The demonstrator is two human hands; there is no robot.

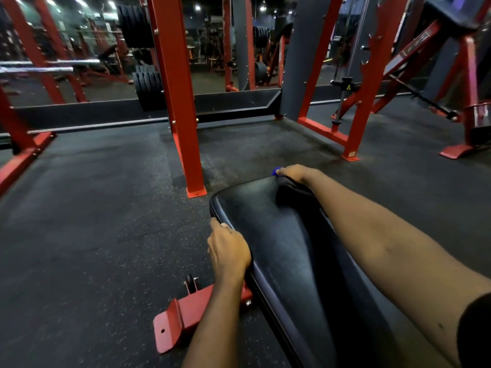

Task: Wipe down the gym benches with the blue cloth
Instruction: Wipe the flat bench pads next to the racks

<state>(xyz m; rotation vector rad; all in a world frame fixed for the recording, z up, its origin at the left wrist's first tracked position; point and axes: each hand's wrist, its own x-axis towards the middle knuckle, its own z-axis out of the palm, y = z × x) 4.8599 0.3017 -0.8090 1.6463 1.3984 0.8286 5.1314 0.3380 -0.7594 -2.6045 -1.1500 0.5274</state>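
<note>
— Bench (279, 235), where exactly?
— Lies low in front, with black padded top running away from the camera. Stands on dark rubber floor (93, 235), near a red post (183, 115).
— And left hand (228, 251)?
— Sits on the left edge of the pad. Curls the fingers down over the side, lays the thumb on top, and so grips the bench. Comes up on a nearly straight forearm from the bottom of the view.
— Right hand (293, 172)?
— Reaches much farther, to the far end of the pad, on an arm stretched almost straight above the top. Turns knuckles up, closes round the blue cloth (275, 171) and holds it at the far edge.
— Cloth well visible?
— Hardly. Shows only as a small blue bit beyond the fingers; hides otherwise under the hand.
— Anything below the bench?
— Red foot (183, 314) with a small black wheel (189, 280), resting on the floor, just left of the left forearm.
</note>
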